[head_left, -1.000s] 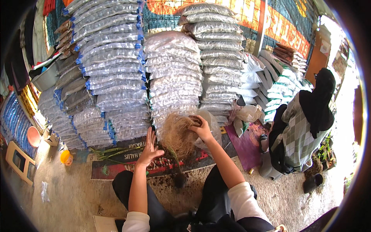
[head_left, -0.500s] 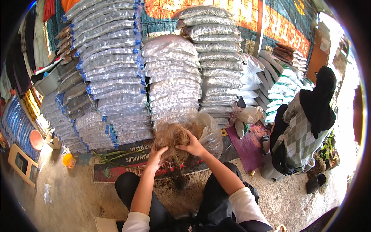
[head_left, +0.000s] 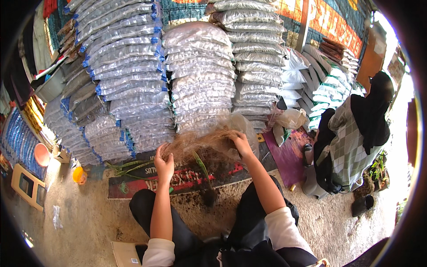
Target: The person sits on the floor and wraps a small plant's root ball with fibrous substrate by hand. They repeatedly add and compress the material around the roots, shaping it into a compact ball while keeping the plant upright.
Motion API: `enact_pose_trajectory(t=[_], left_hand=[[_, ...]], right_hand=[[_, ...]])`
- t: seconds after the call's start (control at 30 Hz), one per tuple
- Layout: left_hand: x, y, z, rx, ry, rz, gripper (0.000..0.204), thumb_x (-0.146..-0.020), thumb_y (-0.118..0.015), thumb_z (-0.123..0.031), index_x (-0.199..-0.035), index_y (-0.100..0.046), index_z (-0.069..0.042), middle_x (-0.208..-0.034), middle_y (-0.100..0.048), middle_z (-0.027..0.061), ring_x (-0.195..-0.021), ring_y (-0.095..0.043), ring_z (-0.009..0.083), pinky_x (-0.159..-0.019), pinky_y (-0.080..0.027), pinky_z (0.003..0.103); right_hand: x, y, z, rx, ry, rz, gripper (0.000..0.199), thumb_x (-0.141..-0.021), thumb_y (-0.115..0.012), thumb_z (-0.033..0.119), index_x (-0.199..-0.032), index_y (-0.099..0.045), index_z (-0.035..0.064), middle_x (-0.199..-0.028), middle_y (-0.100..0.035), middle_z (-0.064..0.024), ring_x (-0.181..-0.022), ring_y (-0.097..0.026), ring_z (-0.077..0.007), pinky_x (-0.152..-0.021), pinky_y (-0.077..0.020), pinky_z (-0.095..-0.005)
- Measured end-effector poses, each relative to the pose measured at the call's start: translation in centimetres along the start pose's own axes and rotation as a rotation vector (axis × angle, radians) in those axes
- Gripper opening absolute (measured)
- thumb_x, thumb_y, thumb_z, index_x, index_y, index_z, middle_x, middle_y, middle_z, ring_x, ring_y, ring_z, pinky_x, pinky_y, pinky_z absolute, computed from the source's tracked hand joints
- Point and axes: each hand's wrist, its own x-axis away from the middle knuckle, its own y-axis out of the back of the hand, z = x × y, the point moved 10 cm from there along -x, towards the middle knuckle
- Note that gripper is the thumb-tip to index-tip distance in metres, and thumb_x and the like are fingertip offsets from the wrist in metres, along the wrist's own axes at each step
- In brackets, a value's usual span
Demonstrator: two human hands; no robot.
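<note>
A loose sheet of brown coconut fibre [head_left: 195,143] is stretched between my two hands. My left hand [head_left: 163,165] grips its left end, thumb up. My right hand [head_left: 241,145] is closed on its right end. Just below lies a plant with a long green leaf [head_left: 202,165] and a dark clump of soil [head_left: 208,197] at its near end. A clear plastic bag [head_left: 250,133] sits behind my right hand, partly covered by the fibre. Dark crumbs are scattered over the printed mat [head_left: 133,188] under my hands.
Tall stacks of filled plastic sacks [head_left: 202,75] stand ahead. At right, a person in a checked vest [head_left: 344,142] sits beside a purple sheet [head_left: 287,162]. To the left are an orange cup [head_left: 79,175] and a beige stool [head_left: 22,189]. More cut leaves [head_left: 129,168] lie on the mat.
My hands have moved apart, drawing the bunched fibre out into a wide, thin sheet. The green leaf beneath shows more now. The view has tipped slightly downward.
</note>
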Motion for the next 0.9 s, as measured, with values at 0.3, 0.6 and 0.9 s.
enact_pose_trajectory(t=[0.3,0.6,0.9], left_hand=[[0.6,-0.9,1.7,0.562,0.347,0.382,0.056,-0.081,-0.062,-0.015,-0.132,-0.040,-0.005,-0.123,-0.049,0.0125,-0.095,-0.056,0.0217,-0.079,-0.049,0.035],[3.2,-7.9,2.5,0.738,0.182,0.461,0.066,-0.088,-0.039,-0.053,-0.134,-0.035,-0.007,-0.135,-0.039,0.0130,-0.118,-0.042,0.0327,-0.096,-0.036,0.048],[8.3,-13.3,-4.3,1.361,0.556,0.767,0.074,-0.088,-0.027,-0.062,-0.142,-0.021,-0.012,-0.145,-0.026,0.0053,-0.131,-0.028,0.0231,-0.105,-0.020,0.051]], right_hand=[[1.0,1.3,-1.3,0.153,-0.205,0.199,0.041,-0.080,-0.058,0.019,-0.113,-0.055,-0.0036,-0.102,-0.061,-0.0110,-0.092,-0.057,-0.0177,-0.082,-0.0436,-0.0284],[2.0,-2.8,-1.2,0.039,-0.182,0.439,0.034,-0.079,-0.062,0.015,-0.108,-0.058,-0.0026,-0.100,-0.063,-0.0087,-0.088,-0.060,-0.0173,-0.080,-0.0460,-0.0280],[1.9,-2.4,2.0,0.772,0.301,0.048,0.069,-0.066,-0.075,0.023,-0.124,-0.044,0.0023,-0.126,-0.043,-0.0194,-0.118,-0.042,-0.0329,-0.095,-0.0371,-0.0384]])
